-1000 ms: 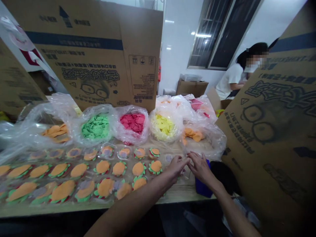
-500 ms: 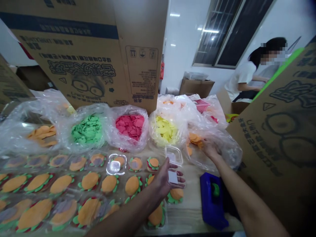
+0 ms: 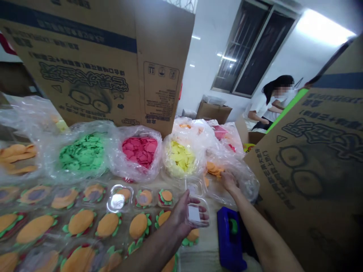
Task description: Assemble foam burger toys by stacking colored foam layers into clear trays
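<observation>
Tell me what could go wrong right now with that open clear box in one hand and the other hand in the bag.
The left hand holds the open clear box loosely on its fingers, so it might tip or drop. The right hand reaches into the plastic bag of orange discs at the table edge, which could slide or spill.

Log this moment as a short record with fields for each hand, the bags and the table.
left hand: holds an open clear plastic clamshell box
right hand: reaches into a clear bag of orange discs
bags: green pieces, red pieces, yellow pieces
table: rows of packed felt burgers; blue tape dispenser at the right
background: a person at cardboard boxes
</observation>
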`<state>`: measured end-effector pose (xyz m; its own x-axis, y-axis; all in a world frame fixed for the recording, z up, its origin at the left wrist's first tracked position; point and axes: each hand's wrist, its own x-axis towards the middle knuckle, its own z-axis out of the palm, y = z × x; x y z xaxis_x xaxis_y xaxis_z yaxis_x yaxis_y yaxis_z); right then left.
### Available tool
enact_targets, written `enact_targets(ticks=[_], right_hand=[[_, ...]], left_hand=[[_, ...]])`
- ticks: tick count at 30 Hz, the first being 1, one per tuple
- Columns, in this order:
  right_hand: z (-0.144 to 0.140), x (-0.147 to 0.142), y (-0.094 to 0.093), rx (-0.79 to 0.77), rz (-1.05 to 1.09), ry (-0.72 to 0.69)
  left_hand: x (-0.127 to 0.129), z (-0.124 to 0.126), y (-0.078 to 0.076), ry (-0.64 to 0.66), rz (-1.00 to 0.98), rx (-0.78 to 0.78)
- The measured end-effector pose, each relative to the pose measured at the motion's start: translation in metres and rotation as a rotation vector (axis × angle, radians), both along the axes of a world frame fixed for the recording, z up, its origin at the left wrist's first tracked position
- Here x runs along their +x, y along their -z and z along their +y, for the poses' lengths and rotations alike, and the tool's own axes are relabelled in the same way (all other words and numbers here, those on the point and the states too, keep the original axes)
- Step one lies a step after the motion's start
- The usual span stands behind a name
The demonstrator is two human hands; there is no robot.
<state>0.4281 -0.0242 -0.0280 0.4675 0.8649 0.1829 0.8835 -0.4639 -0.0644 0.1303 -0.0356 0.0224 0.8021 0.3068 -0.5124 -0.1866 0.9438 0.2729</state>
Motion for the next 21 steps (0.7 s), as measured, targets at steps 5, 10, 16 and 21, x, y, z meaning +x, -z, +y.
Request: enact_targets(ticks=[5,10,16,21], right_hand=[[-0.013,-0.032,-0.036,0.163,0.202,-0.002],[-0.038,-0.108,-0.071,0.362,0.503,-0.179],[-0.071,-0.206,-0.082,0.400,0.632,-0.408],[-0.099,-0.174,-0.063,0.732,0.486,-0.198]], left_hand=[[-0.014,-0.004,-0.005,-0.027,-0.023,0.020],[-0.025,-0.006,-0.003,-0.072,0.045,0.065],[-0.028,-0.018,-0.010,-0.181,0.005,0.011],[-0.037,-0.022,-0.014,-0.186,0.101,-0.069]])
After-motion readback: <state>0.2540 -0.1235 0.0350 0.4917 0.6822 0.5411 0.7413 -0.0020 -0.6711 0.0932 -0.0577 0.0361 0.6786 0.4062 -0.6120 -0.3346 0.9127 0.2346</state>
